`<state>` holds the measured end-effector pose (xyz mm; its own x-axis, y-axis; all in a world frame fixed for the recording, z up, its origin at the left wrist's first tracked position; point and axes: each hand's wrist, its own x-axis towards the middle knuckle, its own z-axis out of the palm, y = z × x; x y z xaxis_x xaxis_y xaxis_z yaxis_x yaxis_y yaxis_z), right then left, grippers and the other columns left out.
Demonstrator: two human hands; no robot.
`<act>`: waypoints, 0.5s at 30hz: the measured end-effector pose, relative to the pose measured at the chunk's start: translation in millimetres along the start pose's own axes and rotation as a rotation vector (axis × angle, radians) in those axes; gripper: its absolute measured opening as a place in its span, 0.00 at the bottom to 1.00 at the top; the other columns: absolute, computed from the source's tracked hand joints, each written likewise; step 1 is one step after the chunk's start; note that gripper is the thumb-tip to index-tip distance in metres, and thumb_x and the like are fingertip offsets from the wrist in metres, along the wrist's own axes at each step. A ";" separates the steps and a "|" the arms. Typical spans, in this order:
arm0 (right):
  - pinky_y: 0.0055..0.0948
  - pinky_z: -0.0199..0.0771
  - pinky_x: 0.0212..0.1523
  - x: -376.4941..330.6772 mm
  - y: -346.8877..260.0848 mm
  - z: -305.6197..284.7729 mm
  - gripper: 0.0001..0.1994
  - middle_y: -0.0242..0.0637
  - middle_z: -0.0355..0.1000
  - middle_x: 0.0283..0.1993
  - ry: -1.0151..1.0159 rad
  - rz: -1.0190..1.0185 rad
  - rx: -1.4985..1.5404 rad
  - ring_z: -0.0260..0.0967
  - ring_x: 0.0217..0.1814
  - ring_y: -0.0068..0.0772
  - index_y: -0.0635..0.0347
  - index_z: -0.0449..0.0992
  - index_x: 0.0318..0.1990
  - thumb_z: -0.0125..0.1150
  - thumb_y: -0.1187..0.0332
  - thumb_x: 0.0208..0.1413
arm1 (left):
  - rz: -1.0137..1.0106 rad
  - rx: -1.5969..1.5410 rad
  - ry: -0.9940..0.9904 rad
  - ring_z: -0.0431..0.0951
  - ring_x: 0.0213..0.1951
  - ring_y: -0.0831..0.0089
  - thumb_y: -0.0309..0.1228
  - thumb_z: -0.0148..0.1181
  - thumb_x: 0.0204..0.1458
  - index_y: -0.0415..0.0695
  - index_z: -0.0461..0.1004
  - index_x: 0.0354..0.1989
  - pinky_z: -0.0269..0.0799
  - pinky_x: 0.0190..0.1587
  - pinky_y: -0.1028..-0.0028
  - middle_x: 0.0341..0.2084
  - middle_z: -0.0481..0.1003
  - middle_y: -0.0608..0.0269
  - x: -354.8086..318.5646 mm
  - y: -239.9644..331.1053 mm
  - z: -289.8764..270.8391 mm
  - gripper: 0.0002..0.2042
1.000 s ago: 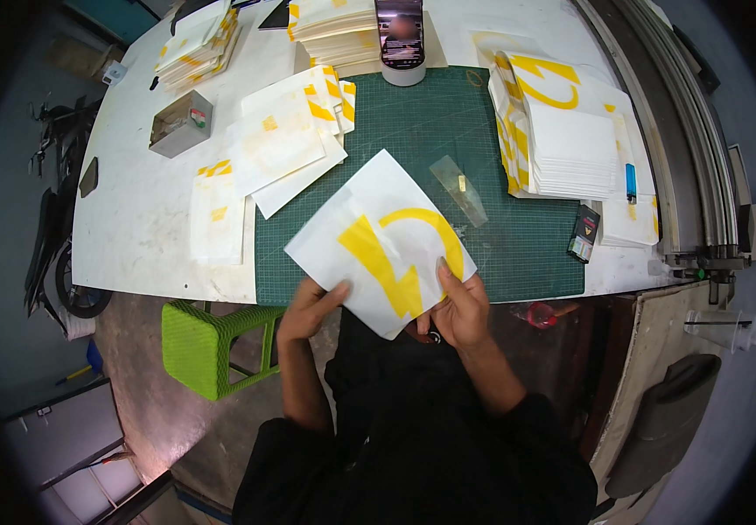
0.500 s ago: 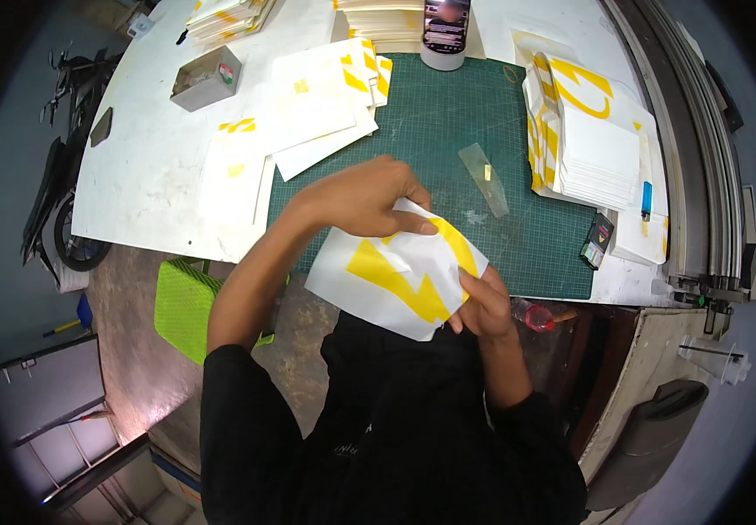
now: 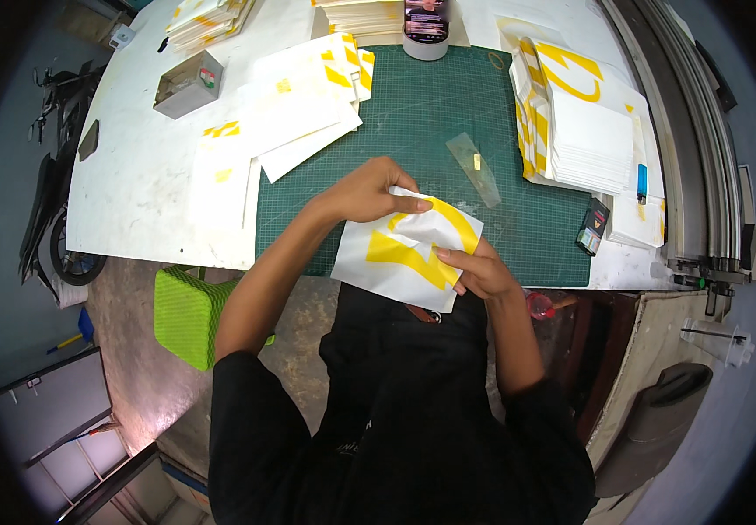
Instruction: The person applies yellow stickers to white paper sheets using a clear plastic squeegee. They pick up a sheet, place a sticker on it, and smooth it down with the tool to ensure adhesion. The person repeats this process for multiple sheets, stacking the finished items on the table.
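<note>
Over the near edge of the green cutting mat (image 3: 395,105), I hold a white paper piece with yellow print (image 3: 395,249), tilted and slightly bent. My left hand (image 3: 374,191) pinches its upper edge, thumb on the printed face and fingers behind. At its right side my right hand (image 3: 485,273) grips it, thumb on top and the other fingers mostly hidden underneath. Whether the piece is one layer or folded I cannot tell. Beyond my hands, a clear plastic strip (image 3: 472,175) with a small yellow patch lies on the mat.
Flat white-and-yellow papers (image 3: 299,114) overlap at left; a thick stack (image 3: 590,131) stands at right beside a blue lighter (image 3: 641,184) and a small black box (image 3: 592,227). A grey box (image 3: 187,85), a phone (image 3: 426,17) and a green seat (image 3: 185,315) are also around.
The paper has turned and bent more between my hands. My right thumb has slid inward over the print, and my left hand still pinches the upper edge. The whole view has shifted slightly.
</note>
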<state>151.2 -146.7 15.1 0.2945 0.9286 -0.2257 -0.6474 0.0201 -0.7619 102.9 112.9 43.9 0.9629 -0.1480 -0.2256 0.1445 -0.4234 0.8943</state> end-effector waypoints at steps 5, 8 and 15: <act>0.15 0.62 0.19 9.7 0.1 -3.4 0.26 0.31 0.76 0.45 0.034 0.079 -0.080 0.69 0.29 0.12 0.64 0.66 0.68 0.64 0.65 0.66 | 0.006 -0.080 0.002 0.70 0.23 0.78 0.42 0.71 0.58 0.35 0.85 0.33 0.67 0.30 0.70 0.18 0.76 0.59 6.8 -22.6 1.9 0.18; 0.15 0.64 0.22 10.8 -3.0 -7.4 0.26 0.31 0.77 0.47 0.036 0.136 -0.118 0.70 0.30 0.12 0.64 0.67 0.68 0.65 0.66 0.65 | -0.020 -0.068 -0.037 0.73 0.24 0.81 0.38 0.71 0.58 0.36 0.87 0.35 0.68 0.32 0.73 0.21 0.81 0.63 7.4 -23.7 -2.3 0.14; 0.17 0.66 0.21 13.8 6.6 -12.9 0.28 0.31 0.77 0.44 0.176 0.159 -0.115 0.71 0.29 0.13 0.64 0.68 0.67 0.69 0.67 0.61 | 0.022 -0.019 -0.031 0.74 0.24 0.80 0.40 0.72 0.57 0.36 0.87 0.34 0.70 0.32 0.73 0.21 0.81 0.62 12.2 -28.6 0.8 0.16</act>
<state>160.1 -138.5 -0.9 0.3198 0.8376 -0.4428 -0.6140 -0.1727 -0.7702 110.3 122.4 15.3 0.9584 -0.1847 -0.2178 0.1283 -0.4029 0.9062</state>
